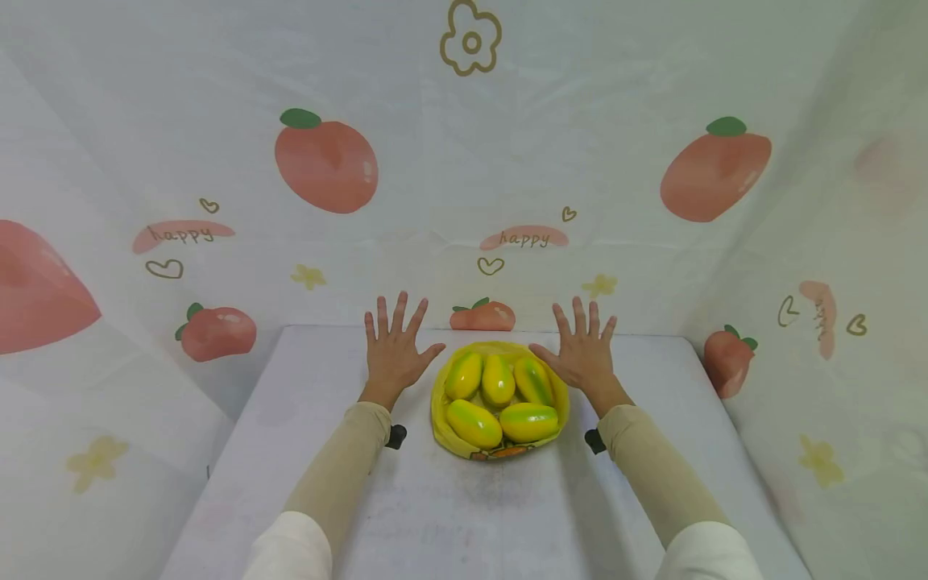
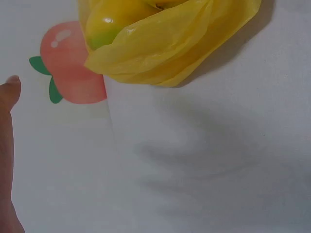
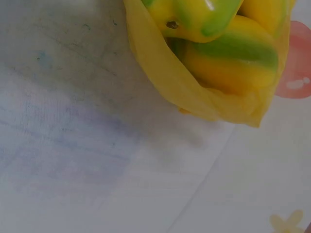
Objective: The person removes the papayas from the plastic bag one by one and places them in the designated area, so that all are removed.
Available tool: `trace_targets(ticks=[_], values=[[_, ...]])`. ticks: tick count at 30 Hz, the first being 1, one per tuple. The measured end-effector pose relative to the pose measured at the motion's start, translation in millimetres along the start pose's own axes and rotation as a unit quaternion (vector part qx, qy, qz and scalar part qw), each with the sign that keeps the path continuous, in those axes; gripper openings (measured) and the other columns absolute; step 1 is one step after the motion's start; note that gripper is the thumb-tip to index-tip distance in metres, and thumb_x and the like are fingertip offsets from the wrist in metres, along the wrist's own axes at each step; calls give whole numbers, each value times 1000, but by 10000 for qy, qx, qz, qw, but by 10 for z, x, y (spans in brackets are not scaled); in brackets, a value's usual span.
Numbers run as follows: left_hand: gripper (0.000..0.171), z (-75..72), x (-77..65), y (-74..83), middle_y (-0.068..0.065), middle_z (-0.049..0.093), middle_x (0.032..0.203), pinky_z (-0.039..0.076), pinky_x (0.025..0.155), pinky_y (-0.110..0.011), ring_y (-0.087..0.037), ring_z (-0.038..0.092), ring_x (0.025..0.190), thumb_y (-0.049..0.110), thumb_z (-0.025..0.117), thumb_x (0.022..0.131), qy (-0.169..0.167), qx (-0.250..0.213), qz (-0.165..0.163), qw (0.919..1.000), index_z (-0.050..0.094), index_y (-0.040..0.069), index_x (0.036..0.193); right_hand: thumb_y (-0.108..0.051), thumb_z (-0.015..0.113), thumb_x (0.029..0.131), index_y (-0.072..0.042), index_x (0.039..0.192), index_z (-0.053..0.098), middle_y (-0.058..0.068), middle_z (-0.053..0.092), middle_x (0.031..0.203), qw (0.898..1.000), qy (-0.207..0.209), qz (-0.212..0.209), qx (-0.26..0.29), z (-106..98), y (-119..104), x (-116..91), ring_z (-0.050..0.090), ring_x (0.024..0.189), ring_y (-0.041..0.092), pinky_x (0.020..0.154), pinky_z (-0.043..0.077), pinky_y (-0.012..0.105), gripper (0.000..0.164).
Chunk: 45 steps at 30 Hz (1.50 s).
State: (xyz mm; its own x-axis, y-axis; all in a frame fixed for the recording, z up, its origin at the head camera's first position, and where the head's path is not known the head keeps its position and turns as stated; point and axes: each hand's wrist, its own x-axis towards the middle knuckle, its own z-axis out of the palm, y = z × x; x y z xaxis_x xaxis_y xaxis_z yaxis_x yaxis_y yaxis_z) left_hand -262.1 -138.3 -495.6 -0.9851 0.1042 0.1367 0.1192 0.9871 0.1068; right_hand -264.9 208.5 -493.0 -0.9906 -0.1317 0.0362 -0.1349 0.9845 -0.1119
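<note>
A yellow plastic bag (image 1: 439, 412), its mouth spread wide, sits on the table between the two hands. Inside lie several glossy yellow-green papayas (image 1: 474, 424). To the left of the bag the left hand (image 1: 395, 354) is held with fingers spread and straight, holding nothing. On the other side the right hand (image 1: 586, 356) is spread the same way, its thumb near the bag's rim; whether it touches cannot be told. The left wrist view shows the crumpled bag side (image 2: 160, 56) and part of the hand (image 2: 7, 141). Papayas (image 3: 233, 63) fill the top of the right wrist view.
The white table (image 1: 471, 524) has faint stains near its front. Behind and beside it hangs a white cloth (image 1: 420, 177) printed with red fruits, flowers and words. A dark strap piece (image 1: 395, 437) shows at the left wrist, another (image 1: 595, 441) at the right.
</note>
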Motion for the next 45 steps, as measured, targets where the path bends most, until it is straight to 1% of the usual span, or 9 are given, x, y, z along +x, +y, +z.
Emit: trace_targets(ticks=[7, 14, 19, 25, 28, 33, 38, 41, 45], values=[[89, -2, 0, -3, -3, -10, 174, -7, 128, -64, -40, -18, 159, 74, 44, 95, -48, -52, -1, 10000, 0, 40, 164, -77, 40, 93, -19, 165, 10, 22, -4, 172, 10000, 31, -26, -7, 13, -3, -7, -6, 157, 51, 118, -10, 80, 97], [88, -10, -25, -8, -4, -7, 175, -6, 128, -65, -42, -14, 159, 73, 45, 95, 8, -107, 8, 9999, 3, 39, 164, -75, 41, 95, -18, 166, 10, 22, -4, 172, 9999, -85, -102, -30, -9, -36, -60, -6, 158, 49, 119, -7, 79, 96], [87, -12, -60, -21, -4, -6, 175, -5, 128, -66, -43, -11, 159, 73, 44, 96, 9, -184, -31, 9998, 2, 38, 164, -71, 45, 95, -16, 165, 14, 23, 1, 171, 9998, -33, -181, -15, -14, -24, -87, -2, 157, 51, 119, -5, 80, 95], [86, -3, -138, -52, -6, -4, 175, -3, 128, -67, -45, -9, 159, 71, 44, 97, -69, -455, -85, 9989, 3, 37, 165, -72, 46, 94, -16, 165, 13, 22, 2, 171, 9998, -139, -169, -1, 18, 25, -107, -1, 157, 49, 119, -7, 79, 96], [85, 17, -173, -66, -7, -3, 175, -2, 127, -68, -45, -6, 159, 70, 43, 98, -88, -624, -103, 9980, 4, 35, 165, -72, 47, 94, -15, 164, 13, 23, 4, 171, 9996, -148, -216, -47, 27, 46, -125, 1, 157, 50, 119, -5, 80, 96], [86, 66, -234, -92, -9, 1, 174, 0, 127, -69, -44, -3, 160, 67, 47, 98, -68, -942, -226, 9953, 7, 32, 165, -67, 53, 94, -15, 164, 16, 25, 8, 170, 9986, -181, -490, 130, 11, 38, -177, 6, 156, 50, 121, 3, 79, 95], [86, 129, -294, -116, -9, 7, 174, 4, 128, -68, -43, 4, 160, 64, 50, 98, 6, -1226, -301, 9920, 7, 32, 165, -60, 61, 94, -13, 162, 20, 27, 14, 168, 9964, -157, -796, 253, 21, 28, -247, 16, 153, 52, 121, 15, 77, 93], [86, 163, -325, -118, -10, 10, 174, 5, 127, -69, -44, 8, 159, 63, 52, 98, -2, -1472, -311, 9886, 8, 32, 165, -58, 64, 93, -11, 162, 22, 27, 16, 167, 9954, -122, -883, 341, 39, 26, -290, 19, 152, 53, 120, 19, 76, 93], [88, 204, -370, -116, -12, 10, 173, 4, 126, -71, -45, 12, 158, 63, 53, 97, -94, -1790, -430, 9829, 8, 30, 165, -59, 65, 92, -11, 162, 20, 27, 17, 166, 9938, -192, -990, 467, 79, 5, -341, 25, 149, 52, 117, 32, 72, 97]])
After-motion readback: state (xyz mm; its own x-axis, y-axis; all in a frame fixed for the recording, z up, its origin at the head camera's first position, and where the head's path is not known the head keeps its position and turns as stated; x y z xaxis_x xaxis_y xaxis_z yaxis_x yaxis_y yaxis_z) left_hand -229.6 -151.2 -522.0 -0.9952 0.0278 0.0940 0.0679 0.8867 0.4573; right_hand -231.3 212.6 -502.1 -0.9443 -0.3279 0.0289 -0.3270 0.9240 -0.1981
